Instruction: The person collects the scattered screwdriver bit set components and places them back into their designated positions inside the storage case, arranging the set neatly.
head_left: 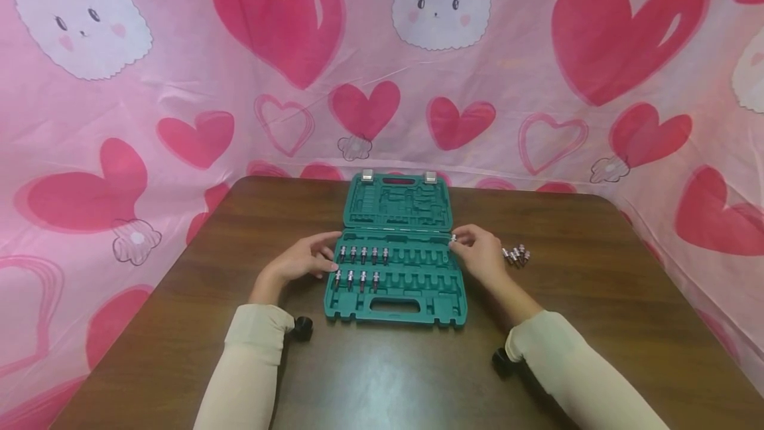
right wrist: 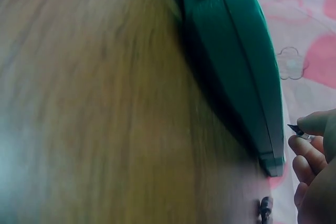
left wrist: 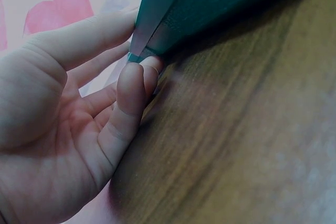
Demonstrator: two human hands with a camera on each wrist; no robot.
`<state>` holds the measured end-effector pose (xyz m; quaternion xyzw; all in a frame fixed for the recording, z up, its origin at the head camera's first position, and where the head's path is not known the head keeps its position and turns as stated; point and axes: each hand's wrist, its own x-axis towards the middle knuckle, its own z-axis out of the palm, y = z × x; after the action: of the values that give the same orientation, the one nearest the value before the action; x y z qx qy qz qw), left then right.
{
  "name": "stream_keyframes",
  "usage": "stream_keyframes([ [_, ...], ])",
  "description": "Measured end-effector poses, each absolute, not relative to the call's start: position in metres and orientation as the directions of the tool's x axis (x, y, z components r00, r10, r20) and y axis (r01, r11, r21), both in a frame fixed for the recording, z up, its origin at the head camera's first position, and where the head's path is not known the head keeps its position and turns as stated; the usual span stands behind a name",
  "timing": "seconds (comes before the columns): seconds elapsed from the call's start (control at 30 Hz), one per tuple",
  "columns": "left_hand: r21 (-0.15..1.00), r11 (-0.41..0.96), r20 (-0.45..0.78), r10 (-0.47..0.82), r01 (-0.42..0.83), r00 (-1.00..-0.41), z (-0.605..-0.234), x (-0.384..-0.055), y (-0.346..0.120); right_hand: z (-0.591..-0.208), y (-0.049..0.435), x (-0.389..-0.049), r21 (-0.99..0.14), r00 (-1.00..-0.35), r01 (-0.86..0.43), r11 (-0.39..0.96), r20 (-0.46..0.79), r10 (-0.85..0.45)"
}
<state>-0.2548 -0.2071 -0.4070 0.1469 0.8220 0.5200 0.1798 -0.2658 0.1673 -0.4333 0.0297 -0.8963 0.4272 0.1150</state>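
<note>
A green plastic tool case (head_left: 401, 318) lies unfolded on the table. Several silver bit sockets (head_left: 364, 253) stand in the left part of its upper row, and more bit sockets (head_left: 363, 279) fill the left part of the lower row. At the case's left edge, my left hand (head_left: 301, 259) touches the side with relaxed fingers; the left wrist view has the fingertips against the green wall (left wrist: 173, 14). My right hand (head_left: 482, 256) pinches a small bit socket (right wrist: 301, 132) between thumb and fingers, by the case's right edge near the hinge. Its dark tip points toward the case.
Right of the case, a small pile of loose bit sockets (head_left: 516, 255) lies on the brown wooden table (head_left: 394, 377). The raised lid (head_left: 398, 204) has two metal latches. Behind hangs a pink cloth (head_left: 501, 78) with hearts and rabbits.
</note>
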Motion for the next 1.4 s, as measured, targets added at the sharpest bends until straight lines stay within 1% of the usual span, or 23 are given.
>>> stream_keyframes([
  [0.1, 0.903, 0.425, -0.145, 0.428, 0.057, -0.892, -0.41, -0.258, -0.208, -0.433, 0.163, -0.266, -0.752, -0.968, -0.169, 0.637, 0.248, 0.036],
  [0.23, 0.9, 0.431, -0.143, 0.421, 0.058, -0.896, -0.424, -0.267, -0.211, -0.433, 0.157, -0.266, -0.758, -0.967, -0.183, 0.626, 0.254, 0.024],
  [0.33, 0.9, 0.43, -0.137, 0.418, 0.063, -0.898, -0.433, -0.272, -0.213, -0.433, 0.153, -0.266, -0.76, -0.969, -0.18, 0.624, 0.246, 0.02],
  [0.5, 0.9, 0.433, -0.141, 0.408, 0.055, -0.902, -0.439, -0.273, -0.214, -0.435, 0.148, -0.265, -0.754, -0.974, -0.167, 0.636, 0.226, 0.012],
  [0.7, 0.901, 0.432, -0.156, 0.396, 0.034, -0.905, -0.438, -0.272, -0.214, -0.436, 0.137, -0.265, -0.763, -0.974, -0.177, 0.622, 0.225, -0.001],
  [1.1, 0.9, 0.434, -0.151, 0.395, 0.039, -0.906, -0.436, -0.274, -0.214, -0.435, 0.119, -0.263, -0.751, -0.97, -0.219, 0.624, 0.239, -0.052],
  [1.4, 0.896, 0.442, -0.157, 0.395, 0.038, -0.905, -0.436, -0.274, -0.215, -0.434, 0.105, -0.264, -0.763, -0.97, -0.221, 0.608, 0.237, -0.055],
])
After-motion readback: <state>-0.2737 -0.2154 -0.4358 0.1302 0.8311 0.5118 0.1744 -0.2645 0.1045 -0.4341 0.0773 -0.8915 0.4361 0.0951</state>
